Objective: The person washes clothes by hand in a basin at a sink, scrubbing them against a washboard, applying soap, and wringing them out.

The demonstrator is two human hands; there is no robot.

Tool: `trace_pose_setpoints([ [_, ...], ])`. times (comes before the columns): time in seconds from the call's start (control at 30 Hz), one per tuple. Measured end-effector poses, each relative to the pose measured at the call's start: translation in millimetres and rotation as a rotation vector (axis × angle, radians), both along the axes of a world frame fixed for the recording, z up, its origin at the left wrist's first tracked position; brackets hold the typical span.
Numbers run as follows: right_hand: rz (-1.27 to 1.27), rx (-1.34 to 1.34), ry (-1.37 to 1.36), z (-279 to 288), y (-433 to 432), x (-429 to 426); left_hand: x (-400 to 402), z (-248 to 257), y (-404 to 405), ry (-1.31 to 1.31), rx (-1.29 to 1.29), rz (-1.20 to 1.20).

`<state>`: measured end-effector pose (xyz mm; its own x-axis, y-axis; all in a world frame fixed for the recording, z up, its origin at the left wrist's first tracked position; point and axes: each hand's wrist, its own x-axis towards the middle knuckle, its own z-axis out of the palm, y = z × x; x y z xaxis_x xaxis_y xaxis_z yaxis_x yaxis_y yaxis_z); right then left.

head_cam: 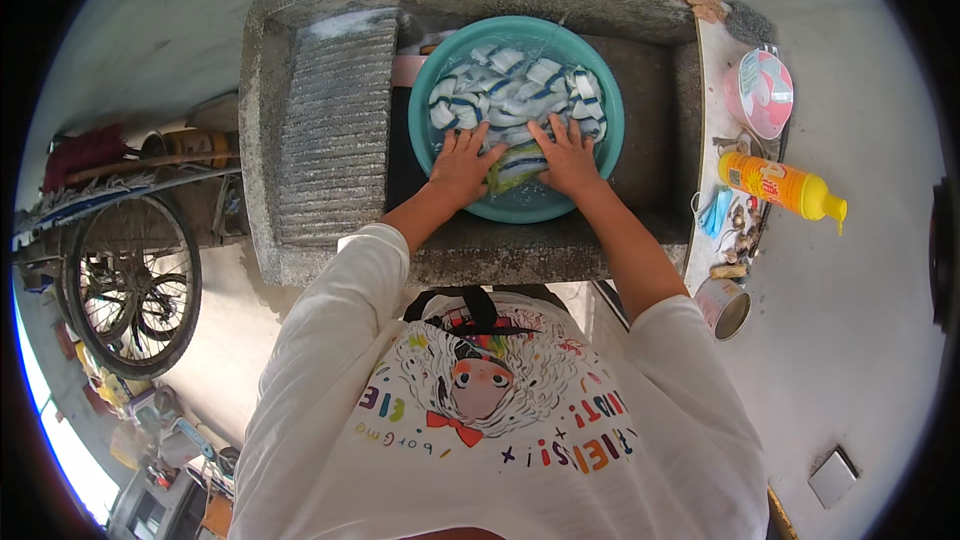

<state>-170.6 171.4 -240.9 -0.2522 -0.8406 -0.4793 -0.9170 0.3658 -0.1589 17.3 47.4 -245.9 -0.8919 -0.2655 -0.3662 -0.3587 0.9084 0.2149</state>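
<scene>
A round teal plastic basin (424,94) holds water and a white cloth (517,101) with dark blue and greenish stripes, bunched and partly under water. My left hand (463,165) presses on the near left part of the cloth, fingers spread. On the near right part lies my right hand (566,161), its fingers also apart. Between the two hands a yellow-green part of the cloth (512,172) shows. Neither hand is closed around the fabric. A thin stream of water seems to fall into the basin from the far side.
The basin stands in a concrete laundry sink (652,259) with a ridged washboard (337,127) at left. On the right ledge are a yellow-orange bottle (780,184), a pink-and-white bowl (759,94), a blue face mask (717,211) and a can (724,309). A bicycle wheel (139,285) stands at left.
</scene>
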Motion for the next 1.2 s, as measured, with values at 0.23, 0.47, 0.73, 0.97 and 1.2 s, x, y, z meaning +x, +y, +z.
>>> trace_pose_setpoints([
  [0.23, -0.072, 0.059, -0.065, -56, -24, -19, -27, -60, -2, -0.079, -0.02, 0.128],
  [0.47, 0.051, 0.036, -0.244, -35, -6, -48, -14, 7, -51, -0.143, 0.561, 0.375],
  [0.73, -0.113, -0.479, -0.525, 183, -31, -71, -2, 187, -93, 0.519, 0.881, 0.543],
  [0.97, -0.591, -0.759, -1.292, 311, -28, -46, -28, 323, -76, 0.897, 1.042, 0.537],
  [1.2, -0.677, -0.566, -1.423, 216, -48, 3, -40, 222, -21, 0.576, 1.117, 0.385],
])
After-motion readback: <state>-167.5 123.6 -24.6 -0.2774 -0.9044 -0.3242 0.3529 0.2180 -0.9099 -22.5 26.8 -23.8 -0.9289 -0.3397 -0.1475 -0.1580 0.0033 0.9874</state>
